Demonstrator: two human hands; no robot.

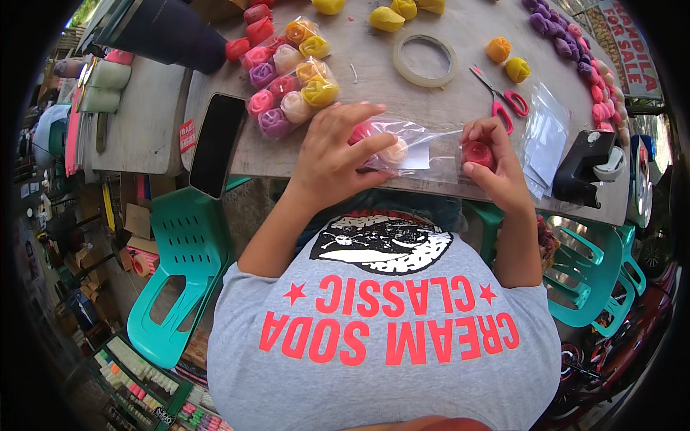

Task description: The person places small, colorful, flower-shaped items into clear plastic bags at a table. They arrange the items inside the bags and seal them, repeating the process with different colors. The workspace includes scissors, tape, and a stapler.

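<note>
My left hand [345,145] rests over a clear plastic bag [444,156], fingers spread on rose-shaped candles inside it. A cream rose candle [394,149] and part of a pink one [361,131] show through the film, beside a white paper slip [418,157]. In my right hand [498,161] is a red rose candle [478,154], held by thumb and fingers at the bag's right end; whether it is inside the film I cannot tell. Two filled bags of mixed-colour rose candles [294,97] lie just beyond my left hand.
A smartphone [217,144] overhangs the table's [350,97] near edge. Around the work lie a tape roll [425,60], pink-handled scissors [501,99], flat plastic bags [544,137] and a black tape dispenser [582,167]. Loose yellow candles [386,19] and a dark tumbler [167,35] stand farther back.
</note>
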